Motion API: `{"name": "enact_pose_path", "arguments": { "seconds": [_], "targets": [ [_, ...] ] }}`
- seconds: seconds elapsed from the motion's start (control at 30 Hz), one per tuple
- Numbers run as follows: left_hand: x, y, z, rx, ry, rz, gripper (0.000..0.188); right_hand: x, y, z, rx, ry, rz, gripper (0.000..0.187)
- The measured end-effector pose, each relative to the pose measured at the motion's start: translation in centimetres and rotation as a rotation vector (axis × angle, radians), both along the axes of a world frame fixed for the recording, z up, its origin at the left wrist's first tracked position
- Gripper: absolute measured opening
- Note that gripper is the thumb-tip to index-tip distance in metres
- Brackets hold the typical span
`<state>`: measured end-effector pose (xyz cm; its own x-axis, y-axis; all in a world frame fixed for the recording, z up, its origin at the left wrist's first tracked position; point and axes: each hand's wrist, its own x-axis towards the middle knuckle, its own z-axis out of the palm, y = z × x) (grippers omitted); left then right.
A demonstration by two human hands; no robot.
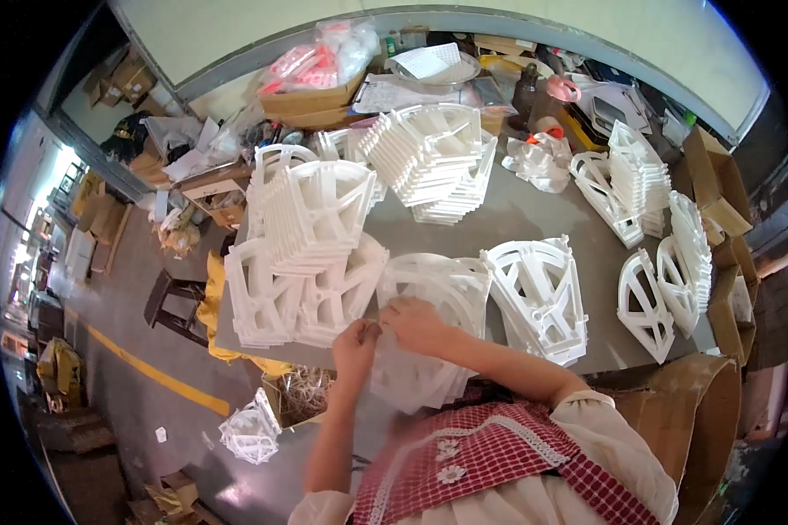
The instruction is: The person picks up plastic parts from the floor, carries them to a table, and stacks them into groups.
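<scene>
In front of me at the table edge, a frosted, see-through plastic bag lies over or around white fan-shaped plastic frames; how far they sit inside is unclear. My left hand pinches at the bag's left edge, thumb and fingers together. Close beside it, my right hand rests on the bag with its fingers bent in toward the left fingertips. What exactly lies between the fingers is too small to see. Left of my hands stand stacked white frames, and another stack lies just to the right.
More white frames are piled at the back, and others stand on the table's right side. Crumpled clear plastic lies behind. Cardboard boxes line the right edge. A dark stool stands on the floor at left.
</scene>
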<state>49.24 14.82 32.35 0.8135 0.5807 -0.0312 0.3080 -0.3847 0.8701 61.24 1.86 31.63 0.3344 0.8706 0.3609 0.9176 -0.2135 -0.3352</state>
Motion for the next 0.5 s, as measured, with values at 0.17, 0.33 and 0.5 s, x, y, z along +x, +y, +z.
{"name": "enact_pose_path", "arguments": {
  "seconds": [0.17, 0.33, 0.5],
  "targets": [
    [-0.4, -1.2, 0.8, -0.041, 0.031, 0.049, 0.016, 0.2, -0.4, 2.4, -0.126, 0.208, -0.171, 0.024],
    [-0.3, -1.2, 0.2, -0.107, -0.044, 0.081, 0.019, -0.6, 0.4, 1.2, -0.277, 0.176, -0.146, 0.031],
    [-0.8, -1.5, -1.2, 0.077, 0.005, 0.072, 0.017, 0.3, 0.8, -0.3, -0.193, 0.386, -0.096, 0.028]
  ]
}}
